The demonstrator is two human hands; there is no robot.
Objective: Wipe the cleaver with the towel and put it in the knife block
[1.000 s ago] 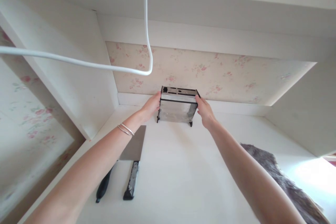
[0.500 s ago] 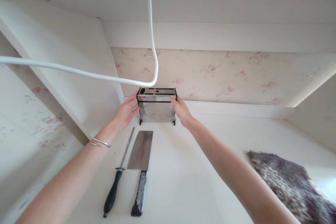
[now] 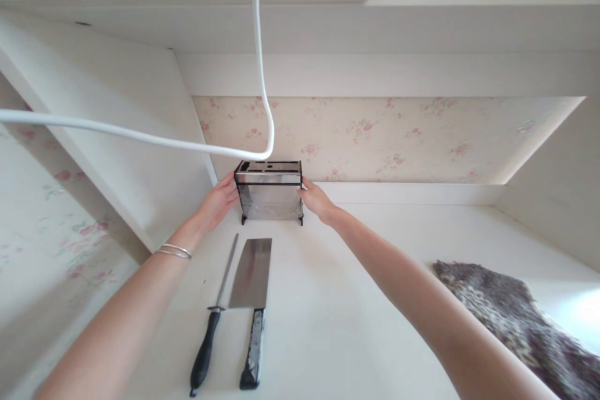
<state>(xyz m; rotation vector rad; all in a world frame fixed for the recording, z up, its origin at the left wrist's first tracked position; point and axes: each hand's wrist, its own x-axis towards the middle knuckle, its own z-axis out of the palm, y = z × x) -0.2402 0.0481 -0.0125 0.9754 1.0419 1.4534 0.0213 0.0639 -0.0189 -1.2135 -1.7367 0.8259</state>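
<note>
A knife block (image 3: 270, 201) with a slotted metal top, black edges and a clear front stands upright on short feet at the back of the white surface. My left hand (image 3: 217, 200) presses its left side, fingers mostly behind the edge. Against the opposite side lies my right hand (image 3: 316, 198), thumb at the front edge. Nearer to me, a cleaver (image 3: 252, 272) with a worn black handle lies flat, handle toward me. Just left of it is a sharpening steel (image 3: 205, 344) with a black grip.
A white cable (image 3: 154, 139) hangs across the view, its bend just above the block. White shelf panels (image 3: 328, 28) overhang the surface, and a side panel (image 3: 117, 106) rises at the left. Floral wallpaper (image 3: 365, 131) covers the back. Furry fabric (image 3: 506, 306) lies at the right.
The view has tilted up and shifted slightly, bringing an upper shelf with a red item into sight. My right thumb sits lower on the block's edge. Both hands remain at its sides.
</note>
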